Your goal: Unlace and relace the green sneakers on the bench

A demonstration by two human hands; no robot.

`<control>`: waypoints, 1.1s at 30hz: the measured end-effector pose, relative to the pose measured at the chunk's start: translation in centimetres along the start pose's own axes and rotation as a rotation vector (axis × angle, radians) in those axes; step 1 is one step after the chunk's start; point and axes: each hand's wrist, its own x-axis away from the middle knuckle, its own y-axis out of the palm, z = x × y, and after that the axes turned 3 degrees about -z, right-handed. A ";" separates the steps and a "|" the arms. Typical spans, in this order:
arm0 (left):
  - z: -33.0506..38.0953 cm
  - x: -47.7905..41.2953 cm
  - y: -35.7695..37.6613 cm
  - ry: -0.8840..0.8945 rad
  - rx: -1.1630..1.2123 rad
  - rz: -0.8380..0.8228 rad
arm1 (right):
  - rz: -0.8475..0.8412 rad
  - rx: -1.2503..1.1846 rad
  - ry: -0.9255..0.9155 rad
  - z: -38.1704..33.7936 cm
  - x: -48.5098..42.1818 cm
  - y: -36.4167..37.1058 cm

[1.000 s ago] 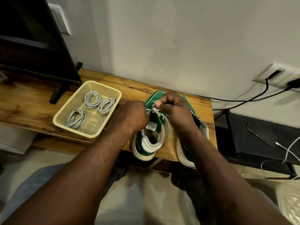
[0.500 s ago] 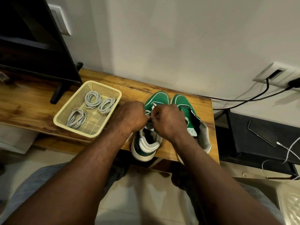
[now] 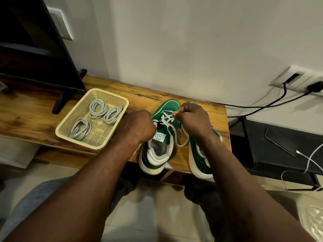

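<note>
Two green sneakers with white soles stand side by side on the wooden bench [image 3: 192,102], heels toward me. The left sneaker [image 3: 158,151] has a white lace [image 3: 167,119] crossing its eyelets, with a loop hanging to the right. My right hand [image 3: 194,122] pinches the lace end near the toe end of the lacing. My left hand [image 3: 138,127] is curled against the left side of that sneaker at the lace; what its fingertips hold is hidden. The right sneaker [image 3: 199,159] lies largely under my right wrist.
A cream mesh basket [image 3: 122,105] with three coiled grey laces sits left of the sneakers. A dark monitor stand [image 3: 59,103] is at the bench's far left. A black side shelf [image 3: 272,142] with cables stands right of the bench. The sneakers' heels overhang the front edge.
My right hand has moved up and to the right, drawing the lace out across the eyelets and uncovering the left sneaker's tongue. My left hand stays by the sneaker's left side.
</note>
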 end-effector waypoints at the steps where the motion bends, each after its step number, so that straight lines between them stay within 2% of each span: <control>1: 0.1 0.0 0.0 0.015 0.022 -0.018 | 0.007 -0.041 0.018 0.0 0.0 -0.5; 4: 0.2 0.1 0.3 0.046 0.033 -0.039 | 0.187 -0.009 -0.030 0.1 -0.4 -0.9; 7: 0.2 0.0 0.8 0.081 0.018 0.003 | 0.309 0.321 -0.056 0.2 -0.6 -0.5; 10: 0.3 -0.1 1.4 0.191 -0.057 0.041 | 0.205 0.391 -0.085 0.4 -0.5 0.7; 14: 0.3 -0.3 1.9 0.252 -0.132 0.023 | -0.114 0.548 -0.145 0.6 0.5 2.2; 16: 0.3 -0.4 2.1 0.258 -0.142 0.022 | -0.095 0.633 -0.157 1.0 0.7 2.6; 19: 0.4 -0.4 2.3 0.256 -0.180 0.032 | -0.025 0.558 -0.110 1.6 0.7 2.4; 25: 0.8 0.0 2.7 0.284 -0.272 0.103 | -0.027 0.326 0.016 2.4 0.3 1.5; 33: 0.3 -0.6 4.9 0.267 -0.167 0.125 | -0.026 0.301 -0.076 3.0 0.7 1.4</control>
